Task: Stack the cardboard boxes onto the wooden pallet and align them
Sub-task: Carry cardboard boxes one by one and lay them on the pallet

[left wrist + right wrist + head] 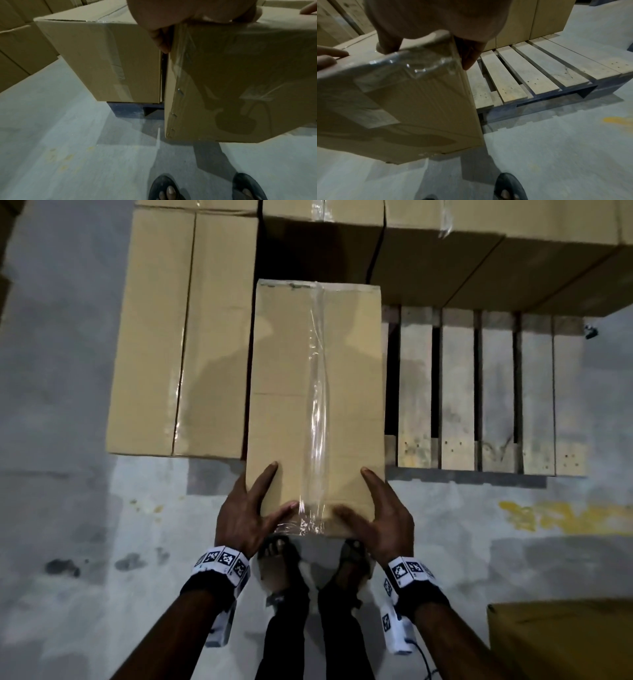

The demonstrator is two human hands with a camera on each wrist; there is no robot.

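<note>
Both hands, left point(245, 517) and right point(383, 520), grip the box point(315, 405); the left wrist view alone shows its gap from the neighbour box point(102, 58), pallet point(479, 395) slats bare rightward

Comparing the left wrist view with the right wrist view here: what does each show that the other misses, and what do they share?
Only the left wrist view shows the neighbouring box already on the pallet and the narrow gap between it and the held box.

Only the right wrist view shows the bare pallet slats to the right of the held box, and a yellow floor mark.

Both show the held box with its clear tape, gripped at its near end by the left hand and right hand, above the floor.
</note>
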